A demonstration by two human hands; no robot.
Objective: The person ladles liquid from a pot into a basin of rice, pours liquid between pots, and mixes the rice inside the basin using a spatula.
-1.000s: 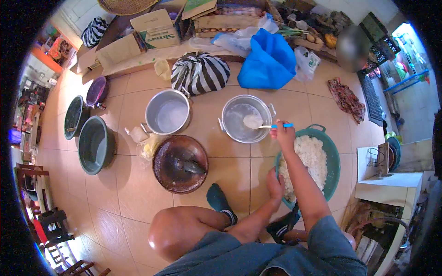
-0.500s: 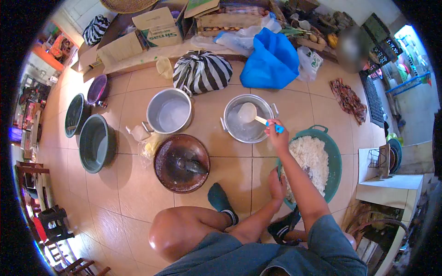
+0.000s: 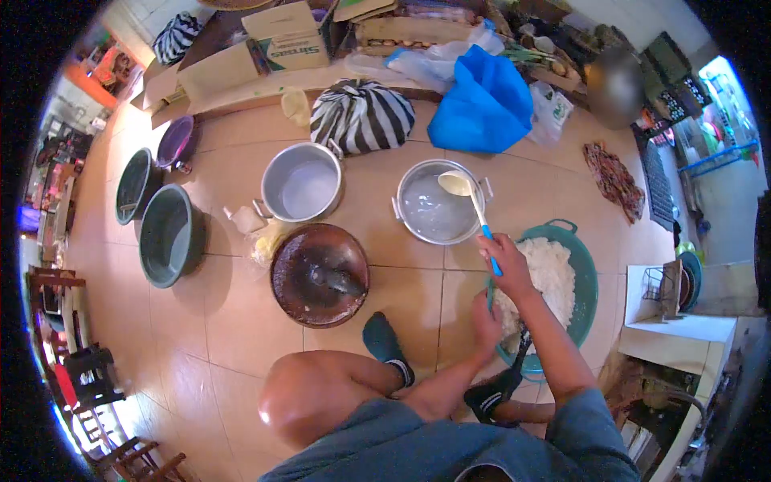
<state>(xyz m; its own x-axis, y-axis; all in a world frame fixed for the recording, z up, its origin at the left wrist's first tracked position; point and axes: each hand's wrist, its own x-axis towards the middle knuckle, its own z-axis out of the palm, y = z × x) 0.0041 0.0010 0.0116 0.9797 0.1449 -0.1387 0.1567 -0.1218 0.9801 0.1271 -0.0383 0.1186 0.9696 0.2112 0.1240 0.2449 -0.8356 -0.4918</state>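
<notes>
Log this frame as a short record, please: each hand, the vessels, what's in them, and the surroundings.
right hand: grips ladle by its blue handle
ladle bowl: at right side of pot
left hand: at left rim of green basin
green basin contents: rice-like white grains
pot contents: pale liquid
left of pot: second pot, brown bowl
beyond pots: striped bag, blue bag
surface: tiled floor
unclear: whether ladle touches pot

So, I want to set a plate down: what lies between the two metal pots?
Only bare tiled floor lies between the pot under the ladle and the other pot, in the head view.
</notes>
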